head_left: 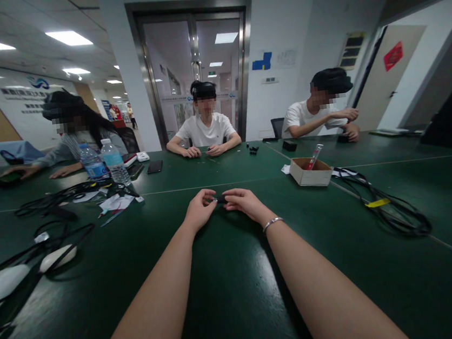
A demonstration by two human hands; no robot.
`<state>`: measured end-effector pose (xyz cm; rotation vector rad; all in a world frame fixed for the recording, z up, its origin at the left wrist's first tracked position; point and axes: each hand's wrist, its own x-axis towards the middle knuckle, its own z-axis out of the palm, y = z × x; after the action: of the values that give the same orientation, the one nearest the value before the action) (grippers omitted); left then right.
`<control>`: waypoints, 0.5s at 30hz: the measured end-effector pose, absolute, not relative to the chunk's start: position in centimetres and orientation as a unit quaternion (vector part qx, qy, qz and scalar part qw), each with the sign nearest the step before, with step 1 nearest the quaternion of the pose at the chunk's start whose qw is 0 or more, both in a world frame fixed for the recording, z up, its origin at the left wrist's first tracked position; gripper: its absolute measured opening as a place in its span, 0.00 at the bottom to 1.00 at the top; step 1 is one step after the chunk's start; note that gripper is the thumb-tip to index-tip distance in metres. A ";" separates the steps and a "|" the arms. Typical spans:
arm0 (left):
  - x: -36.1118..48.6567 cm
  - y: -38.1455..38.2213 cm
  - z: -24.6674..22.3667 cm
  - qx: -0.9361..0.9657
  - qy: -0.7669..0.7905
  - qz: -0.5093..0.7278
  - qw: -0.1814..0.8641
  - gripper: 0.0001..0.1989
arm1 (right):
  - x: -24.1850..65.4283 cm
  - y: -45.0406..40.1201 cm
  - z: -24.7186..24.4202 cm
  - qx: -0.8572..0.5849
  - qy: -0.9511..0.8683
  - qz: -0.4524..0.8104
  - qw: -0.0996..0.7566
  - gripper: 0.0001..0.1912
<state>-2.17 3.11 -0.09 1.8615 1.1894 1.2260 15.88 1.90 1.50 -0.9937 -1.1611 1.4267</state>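
Note:
In the middle of the green table [230, 278], both my hands meet just above its surface. My right hand [246, 203], with a silver bangle [273, 224] at the wrist, pinches a small black object [221, 199]. At the object's left end my left hand [200, 210] is closed, thumb and forefinger together by a small shiny tip. Whether that tip belongs to the black object or is a separate piece, I cannot tell. The fingers hide part of it, and its kind is too small to make out.
A box [311, 173] holding a clear tube with red in it stands to the right, near coiled black cable [393, 205]. Leftward are water bottles [115, 164], tangled cables [58, 199], papers [116, 202] and a white mouse [58, 257]. Several people sit around the table, one directly opposite [208, 128].

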 end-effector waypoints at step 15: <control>-2.2 3.4 -0.5 0.692 0.444 0.436 0.366 0.14 | 15.9 1.8 1.5 -0.405 -0.483 0.596 0.498 0.08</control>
<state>-2.18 3.45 -0.49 1.7784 1.1411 1.1195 15.86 1.82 1.54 -0.9801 -1.1696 1.4428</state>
